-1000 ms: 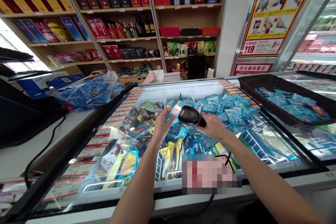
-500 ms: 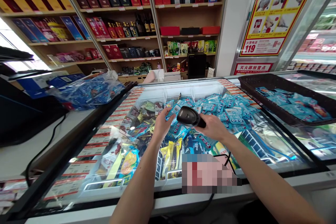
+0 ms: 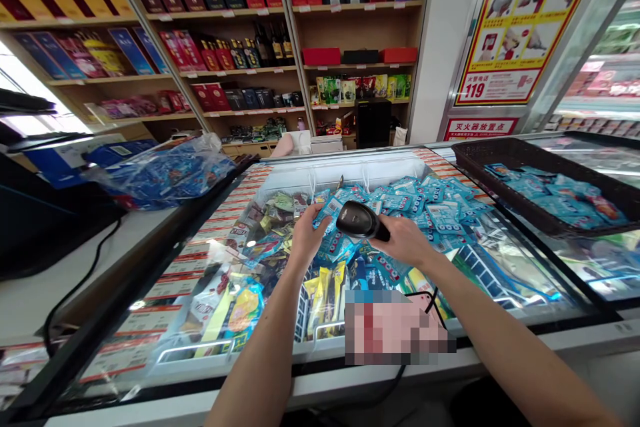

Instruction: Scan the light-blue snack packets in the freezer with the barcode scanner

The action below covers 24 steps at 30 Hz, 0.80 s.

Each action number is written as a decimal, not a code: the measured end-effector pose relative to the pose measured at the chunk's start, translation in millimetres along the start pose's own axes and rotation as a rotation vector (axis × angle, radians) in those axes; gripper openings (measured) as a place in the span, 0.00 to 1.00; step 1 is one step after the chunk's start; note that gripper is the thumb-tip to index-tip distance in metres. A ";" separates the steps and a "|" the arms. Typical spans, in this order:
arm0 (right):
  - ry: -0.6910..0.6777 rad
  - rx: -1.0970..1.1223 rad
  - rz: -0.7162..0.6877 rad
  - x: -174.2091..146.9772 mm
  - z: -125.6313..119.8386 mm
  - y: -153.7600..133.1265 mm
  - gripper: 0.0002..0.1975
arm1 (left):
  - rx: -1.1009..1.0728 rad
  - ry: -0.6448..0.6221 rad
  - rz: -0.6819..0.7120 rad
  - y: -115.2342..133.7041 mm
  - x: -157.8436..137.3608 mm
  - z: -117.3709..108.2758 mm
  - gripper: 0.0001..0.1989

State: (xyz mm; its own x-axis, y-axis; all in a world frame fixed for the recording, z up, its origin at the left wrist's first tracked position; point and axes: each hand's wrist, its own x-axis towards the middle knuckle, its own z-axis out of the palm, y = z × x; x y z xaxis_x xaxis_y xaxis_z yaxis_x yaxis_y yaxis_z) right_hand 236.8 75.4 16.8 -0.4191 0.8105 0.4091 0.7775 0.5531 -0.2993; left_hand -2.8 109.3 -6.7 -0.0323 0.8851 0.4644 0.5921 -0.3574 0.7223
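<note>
My left hand [image 3: 306, 235] pinches a small blue packet [image 3: 331, 207], whose pale printed label faces up. Wrapped round the handle of a black barcode scanner [image 3: 356, 219] is my right hand [image 3: 403, 239]. The scanner's head points left, close to the packet, and covers part of what lies beneath. Around and beyond both hands spreads a pile of similar blue packets [image 3: 444, 213] over the glass-topped chest freezer [image 3: 190, 383]. Below the hands, yellow ice cream wrappers [image 3: 326, 293] show through the glass.
A brown tray [image 3: 470, 159] of blue packets stands at the right. On the left are a clear plastic bag [image 3: 165, 173] of blue packets and a black cable [image 3: 75, 300]. A blurred-out pinkish item [image 3: 390, 330] lies at the freezer's front edge. Stocked shelves [image 3: 220, 13] stand behind.
The view has shifted slightly. Both hands keep nearly the same pose, with the packet and the scanner still held close together.
</note>
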 end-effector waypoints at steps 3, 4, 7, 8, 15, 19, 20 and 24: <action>-0.008 -0.020 0.001 -0.1 -0.9 0.1 0.13 | 0.014 -0.014 0.000 0.5 0.2 -0.2 0.17; -0.010 -0.025 0.001 -0.1 -1.0 0.3 0.13 | 0.023 -0.012 0.001 0.4 0.3 -0.1 0.17; -0.010 -0.036 -0.005 0.0 -0.7 1.1 0.14 | 0.038 -0.009 0.004 -0.5 0.6 0.5 0.17; -0.008 -0.038 -0.008 0.1 -0.3 1.4 0.14 | 0.038 -0.009 0.005 -0.8 0.6 0.7 0.17; 0.018 -0.081 -0.019 3.1 1.1 2.1 0.13 | 0.024 -0.030 0.027 0.2 0.1 2.0 0.17; 0.035 -0.132 -0.031 7.0 -0.5 5.9 0.14 | 0.044 -0.027 0.018 -0.9 1.1 3.6 0.18; 0.037 -0.146 -0.045 8.0 -1.1 7.6 0.14 | 0.044 -0.030 0.016 -1.6 1.5 3.8 0.18; 0.039 -0.194 -0.132 11.1 -2.4 14.6 0.17 | 0.024 -0.038 0.010 -5.1 2.7 3.8 0.19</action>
State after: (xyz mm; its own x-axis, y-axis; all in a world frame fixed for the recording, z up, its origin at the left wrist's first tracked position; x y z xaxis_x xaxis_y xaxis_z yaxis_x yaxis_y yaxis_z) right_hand 244.7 92.0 19.1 -0.5079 0.7235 0.4676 0.7942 0.6035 -0.0711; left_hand -2.9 114.6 -11.1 0.0042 0.8922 0.4516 0.6111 -0.3598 0.7051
